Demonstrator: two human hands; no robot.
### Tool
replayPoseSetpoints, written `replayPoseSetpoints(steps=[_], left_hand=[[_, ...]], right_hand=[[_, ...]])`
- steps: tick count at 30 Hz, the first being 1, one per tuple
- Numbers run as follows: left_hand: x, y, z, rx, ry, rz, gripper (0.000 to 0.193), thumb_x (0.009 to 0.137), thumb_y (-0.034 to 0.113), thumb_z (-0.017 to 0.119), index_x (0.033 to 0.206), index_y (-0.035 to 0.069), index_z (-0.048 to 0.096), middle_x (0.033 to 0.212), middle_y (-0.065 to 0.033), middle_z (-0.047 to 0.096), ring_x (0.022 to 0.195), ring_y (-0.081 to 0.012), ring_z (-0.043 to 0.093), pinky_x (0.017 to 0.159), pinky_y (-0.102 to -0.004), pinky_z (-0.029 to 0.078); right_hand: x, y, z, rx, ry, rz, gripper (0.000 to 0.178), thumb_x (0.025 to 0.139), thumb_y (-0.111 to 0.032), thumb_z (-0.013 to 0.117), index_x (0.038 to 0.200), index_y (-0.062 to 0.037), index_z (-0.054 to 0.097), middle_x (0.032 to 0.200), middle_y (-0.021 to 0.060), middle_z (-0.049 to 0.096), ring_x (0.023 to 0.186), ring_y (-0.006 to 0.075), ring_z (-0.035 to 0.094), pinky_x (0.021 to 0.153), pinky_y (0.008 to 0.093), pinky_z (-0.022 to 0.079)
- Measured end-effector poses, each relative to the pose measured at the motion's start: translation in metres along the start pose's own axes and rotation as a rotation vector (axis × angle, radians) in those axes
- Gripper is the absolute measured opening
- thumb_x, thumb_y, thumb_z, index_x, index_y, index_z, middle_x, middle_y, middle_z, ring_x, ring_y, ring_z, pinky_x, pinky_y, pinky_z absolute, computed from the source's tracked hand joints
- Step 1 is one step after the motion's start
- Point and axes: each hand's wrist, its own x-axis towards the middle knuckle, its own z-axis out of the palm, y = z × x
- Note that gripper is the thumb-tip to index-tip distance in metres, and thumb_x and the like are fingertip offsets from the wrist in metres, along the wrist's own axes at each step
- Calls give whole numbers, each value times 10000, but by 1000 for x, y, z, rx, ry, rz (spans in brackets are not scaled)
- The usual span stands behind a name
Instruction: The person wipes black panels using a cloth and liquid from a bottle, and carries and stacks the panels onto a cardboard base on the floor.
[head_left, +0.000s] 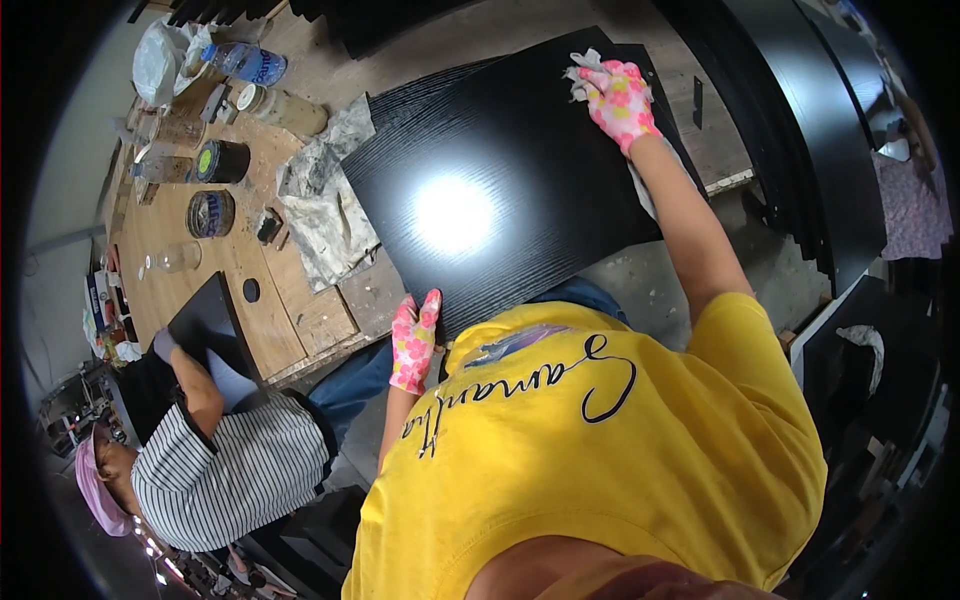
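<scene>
A glossy black wood-grain panel (pixel 540 170) lies across the workbench in front of me. At its far right corner, my right hand (pixel 622 105), in a pink flowered glove, is closed on a crumpled whitish rag (pixel 586 72) pressed to the surface. My left hand (pixel 413 343), in a matching glove, grips the panel's near left corner at the edge. Another dark panel (pixel 405 95) shows partly from under the far left side. A bright light reflection covers the middle of the top panel.
On the wooden bench (pixel 285 310) to the left are a stained cloth (pixel 325 205), a water bottle (pixel 248 62), a capped jar (pixel 285 108) and several containers. A person in a striped shirt (pixel 235 465) handles another dark panel (pixel 222 335) at lower left. Tall black boards (pixel 770 110) stand at right.
</scene>
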Motion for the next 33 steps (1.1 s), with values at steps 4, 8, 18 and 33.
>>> replayPoseSetpoints(steps=[4, 8, 18, 33], left_hand=[[-6, 14, 3, -2, -22, -54, 475, 846, 373, 631, 1046, -44, 524, 738, 6, 521, 565, -42, 432, 407, -212, 320], [7, -20, -6, -160, -43, -2, 641, 833, 317, 664, 1220, -136, 428, 1035, -116, 539, 723, -84, 496, 551, -185, 406], [9, -31, 2, -270, 37, 49, 318, 840, 224, 669, 946, -50, 546, 858, -21, 542, 779, -69, 452, 674, -207, 389], [12, -27, -8, -37, 98, 245, 437, 835, 368, 643, 817, -56, 542, 703, -54, 552, 674, -131, 496, 632, -276, 416]], right_hand=[[22, 21, -18, -611, 9, 116, 210, 820, -254, 491, 897, -171, 668, 907, 158, 614, 936, 336, 558, 750, 417, 481], [-25, -53, 8, -491, -207, -82, 254, 819, -239, 494, 1000, -212, 671, 1004, 102, 607, 969, 313, 567, 774, 414, 493], [-24, -56, -5, -810, -232, -67, 294, 815, -168, 466, 1055, -114, 627, 1105, 143, 568, 995, 328, 519, 877, 406, 419], [-31, -83, 5, -742, -350, -143, 294, 762, -155, 492, 1035, -115, 597, 1008, 139, 571, 920, 312, 535, 743, 419, 452]])
